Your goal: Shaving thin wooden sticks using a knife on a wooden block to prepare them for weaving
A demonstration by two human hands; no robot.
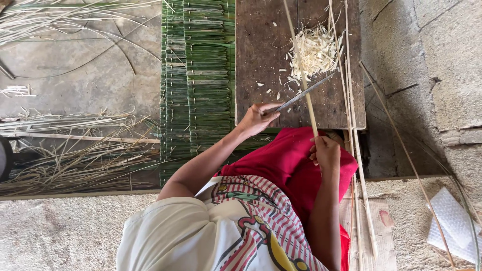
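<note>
Head view: the pale cane strip (301, 65) runs lengthwise over the wooden board (256, 60), and its near end is off the board's near edge in your right hand (326, 153), whose fingers are curled shut around it. Your left hand (258, 118), at the board's near edge, is closed on the handle of a knife (306, 92). The blade lies slantwise across the strip above the board.

A heap of pale shavings (315, 50) sits on the board's far right part. A red cloth (286, 160) lies just short of the board, under your right hand.

If the blade skids down the strip, it could probably reach your right fingers. Too steep an angle would likely bite in and snap the strip.
</note>
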